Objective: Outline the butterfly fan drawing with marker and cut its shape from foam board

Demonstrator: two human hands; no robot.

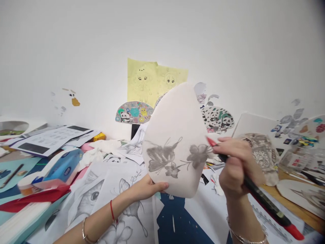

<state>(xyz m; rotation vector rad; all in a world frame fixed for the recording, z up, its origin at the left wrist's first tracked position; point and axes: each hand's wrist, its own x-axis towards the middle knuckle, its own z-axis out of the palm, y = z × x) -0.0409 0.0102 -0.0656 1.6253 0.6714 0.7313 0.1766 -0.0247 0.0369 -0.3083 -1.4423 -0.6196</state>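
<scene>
Near: sketched sheets [109, 186] lie below the hands. Right hand [237, 166], at right: fingers closed around a black-and-red pen [264, 200], red tip just beside the white panel [175, 122]; contact unclear. Left hand [152, 187], centre: gripping the panel raised, thumb on its lower front, other fingers hidden. Far: yellow drawing [152, 78] on wall [162, 30].

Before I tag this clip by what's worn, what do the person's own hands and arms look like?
The left hand and right hand are ungloved, with no sleeves in view. On the left are a thin red cord bracelet and, farther up the arm, a silvery bangle; on the right, a silvery bracelet.
</scene>
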